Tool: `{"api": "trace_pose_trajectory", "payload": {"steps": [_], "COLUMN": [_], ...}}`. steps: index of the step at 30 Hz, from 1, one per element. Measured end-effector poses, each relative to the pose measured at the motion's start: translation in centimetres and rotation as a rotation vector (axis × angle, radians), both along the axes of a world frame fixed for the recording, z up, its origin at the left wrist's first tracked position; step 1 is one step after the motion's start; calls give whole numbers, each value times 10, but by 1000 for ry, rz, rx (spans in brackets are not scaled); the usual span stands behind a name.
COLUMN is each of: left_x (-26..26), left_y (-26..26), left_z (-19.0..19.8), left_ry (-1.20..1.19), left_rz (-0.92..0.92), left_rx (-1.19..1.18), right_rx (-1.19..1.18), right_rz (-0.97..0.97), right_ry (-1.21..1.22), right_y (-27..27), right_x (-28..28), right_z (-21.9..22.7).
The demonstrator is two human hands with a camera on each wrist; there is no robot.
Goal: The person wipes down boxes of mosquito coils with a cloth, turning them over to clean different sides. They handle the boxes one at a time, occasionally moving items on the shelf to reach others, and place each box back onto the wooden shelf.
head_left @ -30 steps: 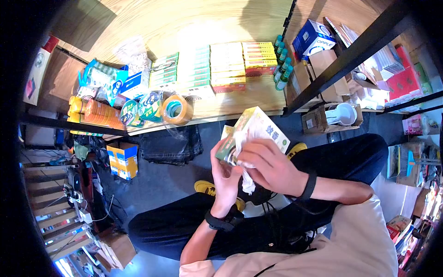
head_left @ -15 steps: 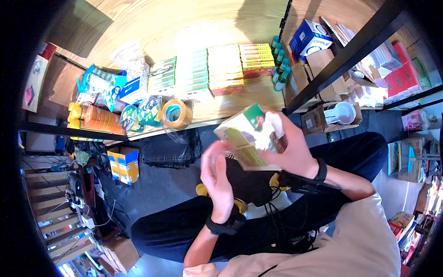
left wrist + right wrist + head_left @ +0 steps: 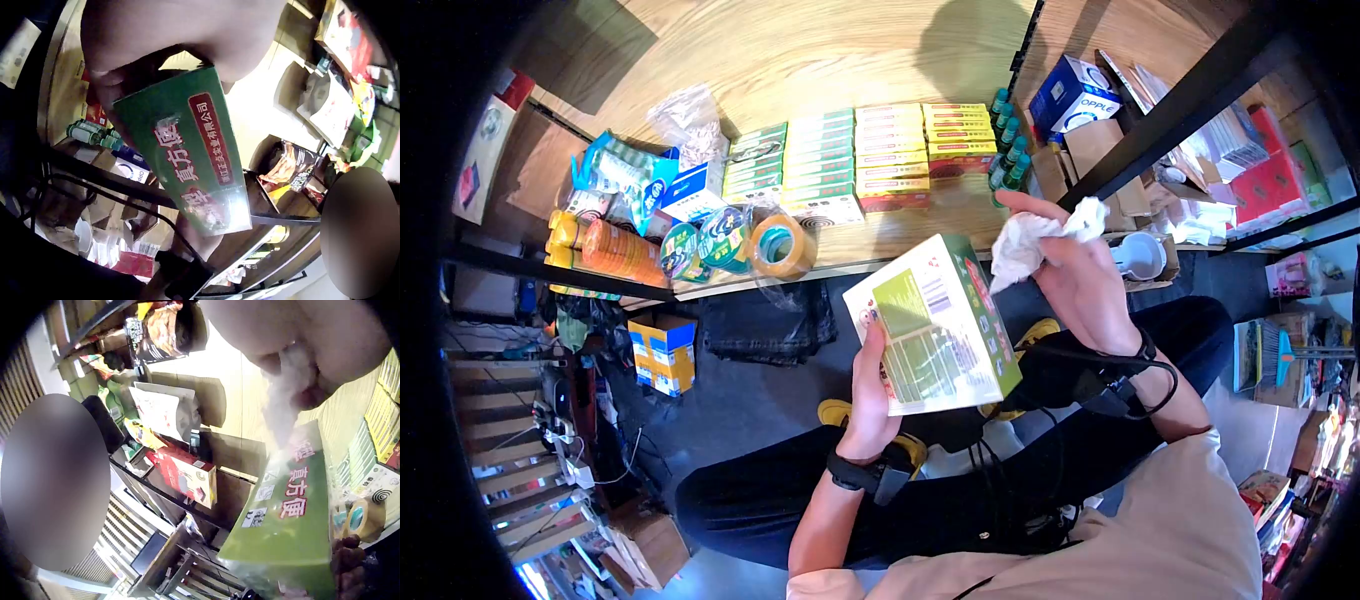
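Note:
My left hand grips a green and white mosquito coil box by its left side, thumb on the printed white face. The box is held up tilted over my lap; its green side with Chinese lettering fills the middle of the left wrist view. To the right of the box, my right hand is raised and pinches a crumpled white tissue. In the right wrist view the tissue hangs from the fingers close over the end of the box.
On the wooden shelf stand stacked coil boxes, green-capped bottles, tape rolls and orange bottles. A black shelf post slants across the right. A small carton sits on the floor at left.
The box has been turned so its printed white face shows, and it passed from the right hand to the left. My right hand has moved away to the right with the tissue.

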State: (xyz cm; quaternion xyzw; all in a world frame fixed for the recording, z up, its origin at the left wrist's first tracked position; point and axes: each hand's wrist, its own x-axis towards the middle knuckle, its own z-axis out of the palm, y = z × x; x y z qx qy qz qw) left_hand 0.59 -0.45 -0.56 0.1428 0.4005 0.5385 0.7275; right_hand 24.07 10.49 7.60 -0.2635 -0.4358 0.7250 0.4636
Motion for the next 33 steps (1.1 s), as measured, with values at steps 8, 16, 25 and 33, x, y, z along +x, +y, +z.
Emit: {"api": "trace_pose_trajectory", "payload": {"steps": [8,16,25,33], "left_x": [9,8,-11,-9], "left_y": [-6,1,9,2], "left_z": [8,12,12,2], "left_ry": [16,-44,-163,0], "left_rz": [-77,1,105,-58], "left_rx": [19,-13,-82,-29], "right_rx": [428,809,899,606], "right_rz": [-204,-105,-22,-230], "right_ry": [-352,-593,-603,-699], "right_y": [-13,-23,-20,-15], "right_x": [-6,-9,-12,-11], "right_z": [2,1,-7,-16]}}
